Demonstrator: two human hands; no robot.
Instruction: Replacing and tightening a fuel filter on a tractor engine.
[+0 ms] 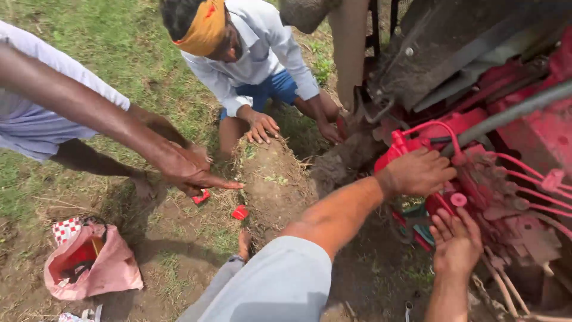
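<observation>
1. Field repair: the left hand (417, 173) lies on top of a red pump (417, 140) on a mud-caked machine, its fingers (438, 164) curled together and clamped over the housing.
2. The right hand (456, 244) is just below, palm up and fingers (459, 223) apart. It holds nothing, and a round pink cap (459, 200) sits just above the fingertips.
3. The step in hand looks like close work on the pump fittings, with one hand steadying the body and the other cupped beneath.
4. Thin red pipes (530, 173) fan out just beyond both sets of fingers, and a grey hose (512, 113) runs above them. Any next move calls for a small, careful grip that keeps clear of those lines, and for a catch under the cap.
5. Well away from the fingers, a co-worker's hand (190, 170) points at a mud mound (274, 179). Two small red pieces (239, 212) lie on the ground beside it.
6. A crouching person rests a hand (262, 126) on the far side of the mound.
7. A pink bag (89, 262) lies open on the dirt, farthest from the work.
</observation>
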